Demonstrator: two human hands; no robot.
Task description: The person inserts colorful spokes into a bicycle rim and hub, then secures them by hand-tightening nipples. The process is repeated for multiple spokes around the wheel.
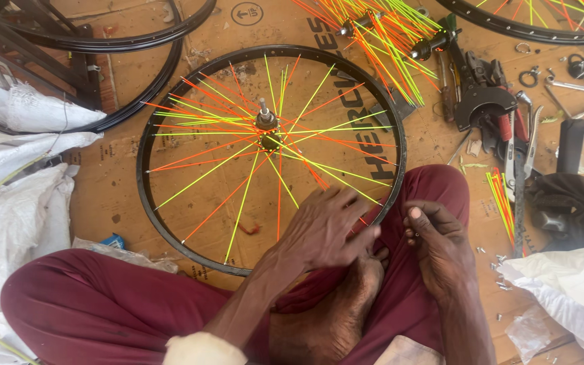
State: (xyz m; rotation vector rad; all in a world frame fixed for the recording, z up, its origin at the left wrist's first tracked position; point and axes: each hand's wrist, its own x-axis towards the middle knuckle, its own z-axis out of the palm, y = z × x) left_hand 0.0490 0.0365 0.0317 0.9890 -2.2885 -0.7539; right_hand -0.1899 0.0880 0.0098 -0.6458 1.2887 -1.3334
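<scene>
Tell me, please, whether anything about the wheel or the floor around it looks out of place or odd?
The wheel looks unfinished: spokes are unevenly spaced, with wide gaps at the upper left. Small metal bits lie scattered on the cardboard near the right hand.

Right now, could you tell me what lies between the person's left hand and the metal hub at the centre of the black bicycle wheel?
In the head view, only neon orange and yellow spokes over brown cardboard lie between the left hand and the hub.
</scene>
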